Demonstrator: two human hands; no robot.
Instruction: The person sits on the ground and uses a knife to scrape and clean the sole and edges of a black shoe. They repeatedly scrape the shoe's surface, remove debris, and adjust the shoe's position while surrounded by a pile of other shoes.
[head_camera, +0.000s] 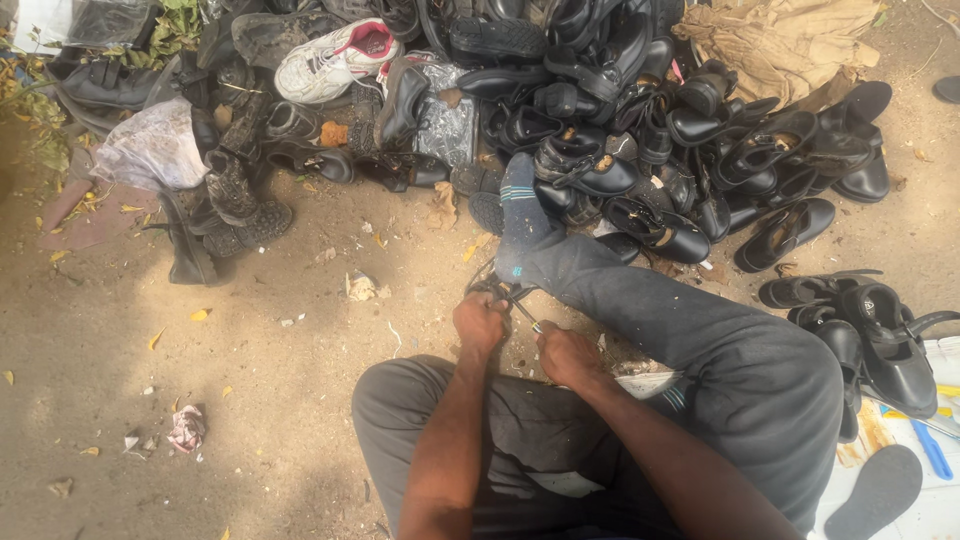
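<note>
From up here I see my left hand (480, 322) clenched on a dark sandal strap (497, 291) just ahead of it, my right hand (566, 355) gripping a thin tool (524, 311) angled up-left toward it, my socked foot (520, 215) beyond, then the heaped black shoes (640, 130).

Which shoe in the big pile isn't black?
The white sneaker with the pink lining, lying near the top left of the pile. The school shoes and sandals heaped around it are nearly all black, so it stands out.
</note>
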